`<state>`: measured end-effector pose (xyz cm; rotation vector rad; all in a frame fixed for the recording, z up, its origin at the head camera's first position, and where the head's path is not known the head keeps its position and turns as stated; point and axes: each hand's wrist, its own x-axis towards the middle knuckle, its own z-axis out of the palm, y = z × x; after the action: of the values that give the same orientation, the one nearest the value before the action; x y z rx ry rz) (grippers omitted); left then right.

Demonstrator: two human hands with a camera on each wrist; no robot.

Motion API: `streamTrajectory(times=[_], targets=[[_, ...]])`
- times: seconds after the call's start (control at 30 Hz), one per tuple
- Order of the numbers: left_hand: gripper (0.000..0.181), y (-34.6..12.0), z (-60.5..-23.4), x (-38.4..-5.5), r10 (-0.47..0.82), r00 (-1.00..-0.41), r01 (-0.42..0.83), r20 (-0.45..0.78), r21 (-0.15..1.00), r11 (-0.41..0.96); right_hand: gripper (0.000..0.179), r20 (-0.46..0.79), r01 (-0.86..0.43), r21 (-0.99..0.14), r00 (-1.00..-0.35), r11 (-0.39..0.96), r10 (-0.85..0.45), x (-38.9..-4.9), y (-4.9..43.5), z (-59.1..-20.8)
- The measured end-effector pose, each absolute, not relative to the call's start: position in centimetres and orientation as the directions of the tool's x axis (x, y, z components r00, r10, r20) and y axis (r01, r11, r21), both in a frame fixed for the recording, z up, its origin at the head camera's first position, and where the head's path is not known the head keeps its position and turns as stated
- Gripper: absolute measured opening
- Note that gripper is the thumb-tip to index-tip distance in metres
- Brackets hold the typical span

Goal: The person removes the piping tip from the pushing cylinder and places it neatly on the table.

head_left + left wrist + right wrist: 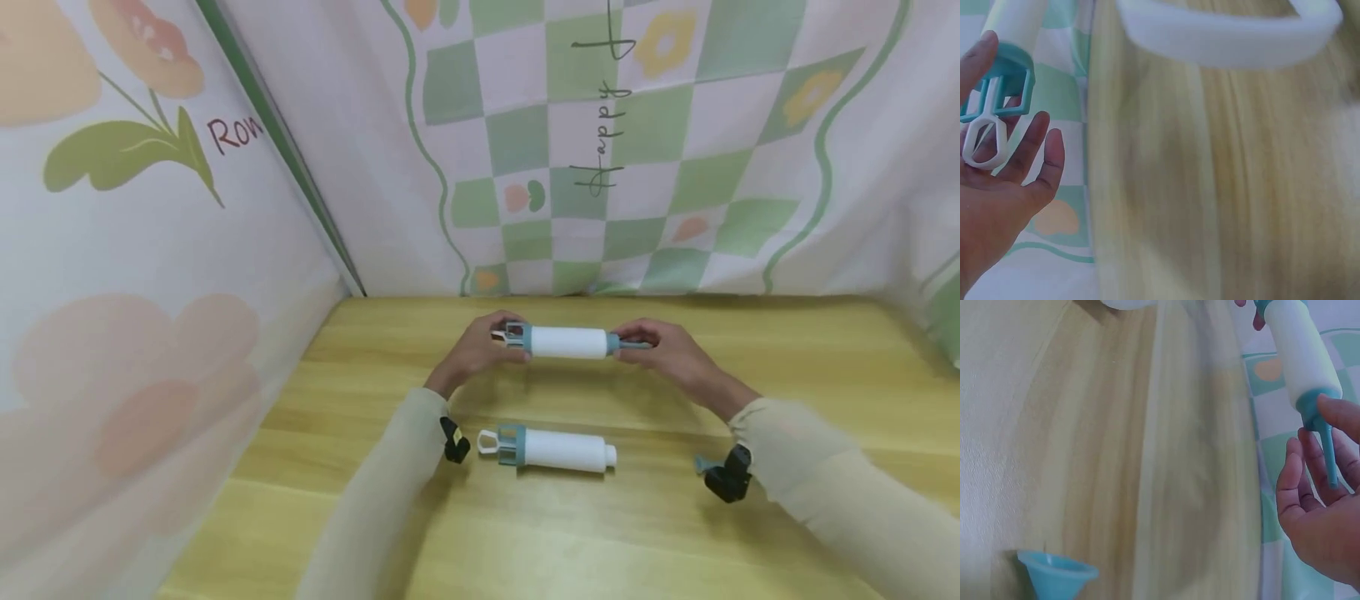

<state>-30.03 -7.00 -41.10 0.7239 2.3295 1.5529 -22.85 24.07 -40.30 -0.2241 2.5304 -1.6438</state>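
Cylinder (568, 342) of smooth plastic bears slender nozzle (1327, 453).

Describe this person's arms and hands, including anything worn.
The left sleeve and right sleeve are long and cream. The left wrist camera is black with a yellow mark; the right wrist camera is black too. Left hand and right hand are ungloved.

Head cam high, fwd/down; L-wrist cam (455, 441), R-wrist cam (731, 476) close, upper tube (568, 342) in both
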Motion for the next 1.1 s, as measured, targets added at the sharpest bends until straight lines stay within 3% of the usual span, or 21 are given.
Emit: streamTrajectory(times=[0.43,0.6,0.8,1.1], targets=[[0.051,-6.9,-39.2,-28.7,0.531,-0.839,0.305,0.117,0.91,0.28,0.048,0.063,-0.13,-0.926,-0.979,0.353,-0.193,-21.3,24.6,-38.8],[0.054,-6.6,-38.5,-28.0,0.541,-0.831,0.276,0.129,0.94,0.201,0.045,0.112,-0.16,-0.953,-0.974,0.255,-0.196,-20.2,24.6,-38.5],[0.052,-6.3,-38.3,-27.5,0.563,-0.805,0.329,0.186,0.93,0.163,0.036,0.141,-0.169,-0.973,-0.975,0.156,-0.173,-19.0,24.3,-39.0],[0.054,-7.1,-38.3,-26.6,0.539,-0.808,0.356,0.237,0.926,0.127,0.035,0.164,-0.199,-0.956,-0.971,0.214,-0.173,-18.7,23.3,-38.6]])
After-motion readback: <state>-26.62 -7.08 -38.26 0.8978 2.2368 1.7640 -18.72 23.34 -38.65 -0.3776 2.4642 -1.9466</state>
